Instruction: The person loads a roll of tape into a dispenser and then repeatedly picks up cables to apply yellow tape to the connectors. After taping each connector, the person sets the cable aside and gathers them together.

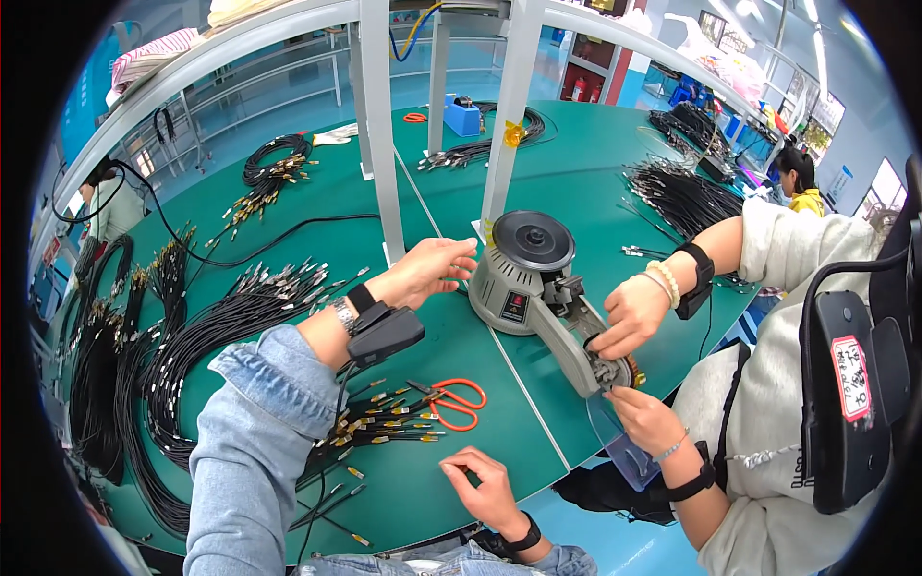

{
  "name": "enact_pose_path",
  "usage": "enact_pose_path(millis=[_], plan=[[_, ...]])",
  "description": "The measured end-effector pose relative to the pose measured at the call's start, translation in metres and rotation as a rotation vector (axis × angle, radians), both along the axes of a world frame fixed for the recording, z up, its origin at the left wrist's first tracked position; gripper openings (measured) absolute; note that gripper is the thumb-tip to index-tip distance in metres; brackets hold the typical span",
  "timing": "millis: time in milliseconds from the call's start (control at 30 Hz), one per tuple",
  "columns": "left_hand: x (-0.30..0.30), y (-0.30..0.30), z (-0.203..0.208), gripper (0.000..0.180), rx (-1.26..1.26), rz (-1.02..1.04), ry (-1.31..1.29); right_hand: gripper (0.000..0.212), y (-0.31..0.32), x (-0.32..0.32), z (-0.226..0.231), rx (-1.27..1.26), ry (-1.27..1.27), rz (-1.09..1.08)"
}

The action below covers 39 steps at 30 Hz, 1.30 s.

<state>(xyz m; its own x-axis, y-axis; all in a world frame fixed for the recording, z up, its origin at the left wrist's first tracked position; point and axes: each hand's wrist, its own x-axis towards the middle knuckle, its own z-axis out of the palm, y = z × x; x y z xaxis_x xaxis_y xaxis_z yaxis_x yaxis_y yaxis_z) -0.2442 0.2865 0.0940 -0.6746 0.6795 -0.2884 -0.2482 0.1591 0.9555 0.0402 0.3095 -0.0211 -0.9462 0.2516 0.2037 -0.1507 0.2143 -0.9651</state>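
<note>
the left hand (427,271) reaches out, fingers loosely spread, touching the side of the grey tape dispenser (538,288) on the green worktop (576,192); the right hand (485,485) rests half-curled and empty on the worktop edge, near orange scissors (456,401); a co-worker's hands (629,317) grip the dispenser's front.

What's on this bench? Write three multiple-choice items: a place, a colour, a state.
1. The scissors lie: A) in a drawer B) on the table, by cable ends C) on a shelf.
2. Their handles are: A) orange B) blue C) white.
3. The left hand is: A) shut on the scissors B) open, beside the dispenser C) out of view.
Key: B, they rest on the green top; A, the loops show orange; B, its fingers spread by the grey housing.
</note>
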Motion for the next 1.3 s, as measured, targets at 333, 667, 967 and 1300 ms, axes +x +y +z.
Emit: enact_pose_path(millis=[333, 667, 967, 1300], plan=[[-0.008, 0.025, -0.007, 0.035, 0.094, 0.078, -0.100, 0.006, 0.001, -0.002, 0.003, 0.014, 0.008, 0.022], [0.002, 0.011, -0.029, 0.024, 0.106, 0.044, -0.102, 0.006, 0.000, -0.003, 0.002, 0.018, 0.020, 0.024], [0.017, -0.041, -0.009, 0.024, -0.086, -0.027, 0.169, 0.006, 0.060, -0.047, 0.066, 0.097, 0.088, -0.121], [0.007, 0.038, -0.032, 0.040, 0.108, 0.132, 0.029, 0.007, 0.063, -0.055, 0.087, 0.092, 0.209, -0.116]])
